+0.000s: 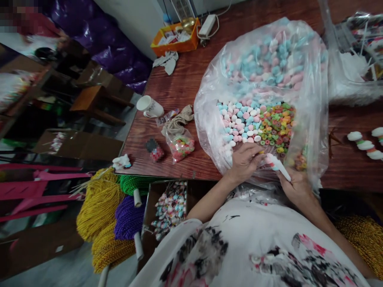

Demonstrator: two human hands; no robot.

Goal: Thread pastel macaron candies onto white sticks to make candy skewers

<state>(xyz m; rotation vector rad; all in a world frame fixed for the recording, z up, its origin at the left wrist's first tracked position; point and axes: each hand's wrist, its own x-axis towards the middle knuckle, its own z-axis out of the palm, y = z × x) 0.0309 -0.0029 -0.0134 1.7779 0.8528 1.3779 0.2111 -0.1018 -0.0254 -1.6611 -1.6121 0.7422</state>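
My left hand [245,160] is closed in a pinch above the near edge of a large clear plastic bag [206,107]. A small yellow-orange piece shows at its fingertips, too small to name for certain. My right hand [297,185] is closed around a white stick-shaped piece with pink and blue bits [279,165], its far end close to my left fingers. In the bag's opening lie pink, white and blue candy-like pieces [241,121] and, beside them, multicoloured small rings [277,123]. More pastel pieces [269,56] fill the back of the bag.
A mug [149,106], a small bag of coloured rings [180,146] and an orange tray [175,38] stand on the wooden table [167,85]. Strung white pieces [360,141] lie at right. Below the left edge are a box of decorated sticks [170,205] and yellow cord bundles [100,203].
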